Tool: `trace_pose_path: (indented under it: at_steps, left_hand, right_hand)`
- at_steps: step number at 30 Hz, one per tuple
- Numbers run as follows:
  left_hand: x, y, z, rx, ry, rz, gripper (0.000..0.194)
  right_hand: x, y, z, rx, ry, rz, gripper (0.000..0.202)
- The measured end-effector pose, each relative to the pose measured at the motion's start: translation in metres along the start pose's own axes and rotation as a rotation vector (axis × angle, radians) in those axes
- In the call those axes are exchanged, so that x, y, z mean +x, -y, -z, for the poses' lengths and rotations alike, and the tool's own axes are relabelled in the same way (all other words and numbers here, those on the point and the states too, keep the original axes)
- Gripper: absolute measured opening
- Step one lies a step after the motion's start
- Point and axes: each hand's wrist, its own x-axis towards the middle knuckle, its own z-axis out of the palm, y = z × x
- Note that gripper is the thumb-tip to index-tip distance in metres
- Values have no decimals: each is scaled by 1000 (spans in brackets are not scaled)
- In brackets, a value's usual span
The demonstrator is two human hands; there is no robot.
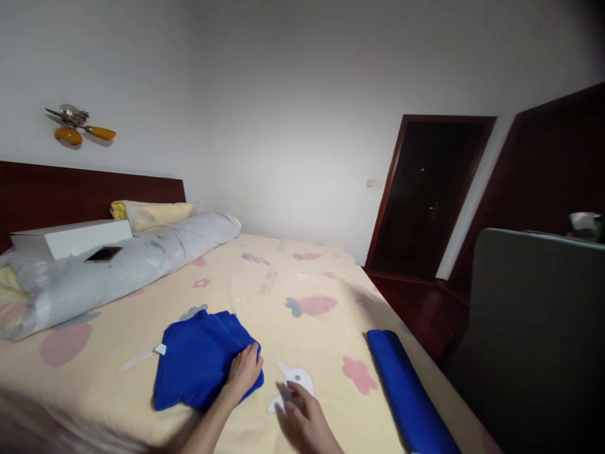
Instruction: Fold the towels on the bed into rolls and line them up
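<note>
A folded blue cloth with a small white label lies on the bed, left of centre, its edges uneven. My left hand rests on its right side, the fingers curled over and gripping the edge. Just to the right, my right hand hovers above the sheet near a printed white bird, fingers apart and holding nothing. A long, narrow blue folded piece lies along the bed's right side, apart from both hands.
The patterned bed sheet spreads ahead. A rolled grey quilt carries a phone and a white box, with a yellow pillow behind. A dark chair back stands right, beyond the bed edge; a dark door is farther off.
</note>
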Motion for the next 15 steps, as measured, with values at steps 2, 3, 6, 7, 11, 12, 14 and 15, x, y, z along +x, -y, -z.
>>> trace_pose_path:
  at_steps: [2,3,6,7,11,12,14,15]
  left_hand:
    - [-10,-4,-4,21,58,-13,44]
    - [-15,-3,-5,33,82,-22,45]
    - [-24,1,-1,62,119,-34,42]
    - [-25,2,2,68,112,-33,40]
    - [-21,1,24,16,-14,-29,33]
    - [-18,-1,30,-31,-57,-22,32]
    - [-14,-3,42,-163,-155,-11,32]
    - [-13,-5,47,-239,-198,-21,32]
  right_hand:
    - [15,4,-17,40,-16,-48,55]
    - [22,8,-24,34,-26,-63,57]
    - [43,28,-41,58,-31,-65,59]
    - [50,36,-46,82,-39,-67,58]
    - [74,62,-63,152,-76,-36,46]
    - [78,68,-66,163,-74,-14,44]
    - [82,80,-71,189,-67,46,46]
    - [83,85,-73,198,-66,84,52]
